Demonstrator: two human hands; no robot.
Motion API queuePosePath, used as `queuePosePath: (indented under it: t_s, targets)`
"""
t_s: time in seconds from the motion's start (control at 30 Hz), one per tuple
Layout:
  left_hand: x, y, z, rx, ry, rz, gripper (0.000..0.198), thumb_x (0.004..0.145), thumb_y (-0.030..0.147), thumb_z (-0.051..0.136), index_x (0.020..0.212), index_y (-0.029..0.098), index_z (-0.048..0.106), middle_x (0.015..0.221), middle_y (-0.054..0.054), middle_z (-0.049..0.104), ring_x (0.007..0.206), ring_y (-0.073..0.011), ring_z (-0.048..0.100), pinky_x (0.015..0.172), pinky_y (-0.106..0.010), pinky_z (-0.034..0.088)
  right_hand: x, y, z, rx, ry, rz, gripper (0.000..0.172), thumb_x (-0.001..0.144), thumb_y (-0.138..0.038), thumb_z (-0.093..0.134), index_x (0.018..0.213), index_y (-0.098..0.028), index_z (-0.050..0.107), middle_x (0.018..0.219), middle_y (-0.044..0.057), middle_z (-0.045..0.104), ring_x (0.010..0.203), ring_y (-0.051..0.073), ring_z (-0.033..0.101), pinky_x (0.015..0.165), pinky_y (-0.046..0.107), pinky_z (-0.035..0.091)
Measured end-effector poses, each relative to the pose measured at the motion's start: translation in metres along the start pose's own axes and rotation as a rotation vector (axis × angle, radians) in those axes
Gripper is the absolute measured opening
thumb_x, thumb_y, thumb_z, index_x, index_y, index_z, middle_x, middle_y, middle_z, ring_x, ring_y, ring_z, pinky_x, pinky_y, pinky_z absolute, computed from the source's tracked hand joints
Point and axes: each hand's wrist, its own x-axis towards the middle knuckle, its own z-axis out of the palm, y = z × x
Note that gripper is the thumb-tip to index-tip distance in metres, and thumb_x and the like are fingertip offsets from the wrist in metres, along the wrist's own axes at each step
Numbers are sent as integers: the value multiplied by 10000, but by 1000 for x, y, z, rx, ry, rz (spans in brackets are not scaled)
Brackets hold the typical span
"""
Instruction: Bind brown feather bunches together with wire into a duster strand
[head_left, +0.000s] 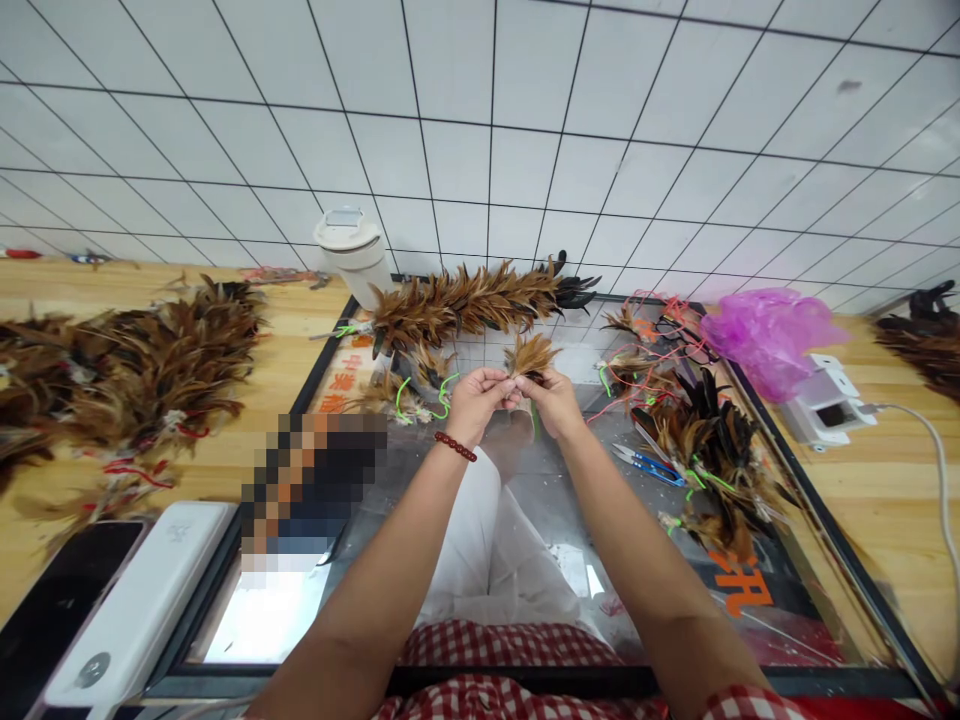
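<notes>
Both of my hands meet over the middle of the glass tabletop (555, 480), pinching the base of a small bunch of brown feathers (531, 354). The feather tips fan out away from me. My left hand (484, 398), with a dark red bead bracelet on its wrist, has thumb and fingers closed at the bunch's base. My right hand (553, 400) grips the same base from the other side. Just beyond them lies a long feather garland (472, 305), brown with black tips at its right end. Small feather bunches with green ties (409, 395) lie left of my hands.
Blue-handled thread snips (649, 465) and a dark feather pile (709, 440) lie on the right. Beyond are red cords (652, 335), a purple plastic bag (776, 335) and a white device (829, 405). Left are feather garlands (150, 370), a white power bank (142, 600) and a white canister (352, 250).
</notes>
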Motion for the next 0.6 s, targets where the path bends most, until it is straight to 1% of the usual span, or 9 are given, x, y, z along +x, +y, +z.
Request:
queuePosePath:
  t_s: [0.07,0.1,0.17,0.23,0.37,0.47,0.53,0.6]
  targets:
    - [-1,-1,0,-5,-13,16,420,525,315,834,775,126,554,586,-9,651,511,-115,617,498,-219,485,-2,-4,-2,-1,-38,7,395,562,-386,792,864,-196,622,838,14,669,771,147,612,764,302,507]
    - [-1,-1,0,-6,-26,15,420,523,325,832,767,127,554,571,-4,643,499,-112,608,487,-216,476,-3,-5,-3,-4,-58,24,420,552,-399,797,869,-194,614,833,17,664,761,150,610,749,302,511]
    - [-1,-1,1,4,-54,-1,416,520,330,831,753,127,551,566,-6,640,491,-110,600,474,-213,465,-4,-8,-5,-8,-89,69,417,543,-426,797,822,-180,608,767,15,644,694,143,591,696,292,509]
    - [-2,-2,3,35,-74,-16,401,535,324,821,760,125,555,597,-23,657,498,-111,599,473,-215,463,-3,-8,-7,0,-86,89,371,567,-436,782,755,-169,605,701,5,615,623,124,557,644,275,491]
    - [-4,-5,7,173,-51,37,331,603,287,773,828,128,590,634,-11,659,506,-105,590,484,-225,474,-2,-3,-8,-3,-30,15,287,634,-399,745,705,-166,594,665,-11,577,588,103,510,590,244,437]
    - [-5,-10,9,331,-27,103,188,687,259,694,801,128,623,591,8,620,469,-91,556,453,-211,451,-3,-4,-8,-58,0,-47,273,666,-402,718,709,-171,579,670,-15,565,593,102,498,591,243,424]
    - [-5,-12,9,398,-25,135,120,731,246,640,762,132,627,579,9,606,457,-88,545,434,-203,434,-5,-6,-7,-122,-17,-69,276,684,-412,703,716,-171,573,680,-13,569,612,107,507,619,250,433]
    - [-5,-13,8,414,-28,152,97,741,235,620,755,139,618,585,10,605,460,-89,547,432,-198,431,-6,-10,-7,-221,-69,-83,279,708,-424,681,715,-167,571,682,-8,576,641,117,521,652,258,442]
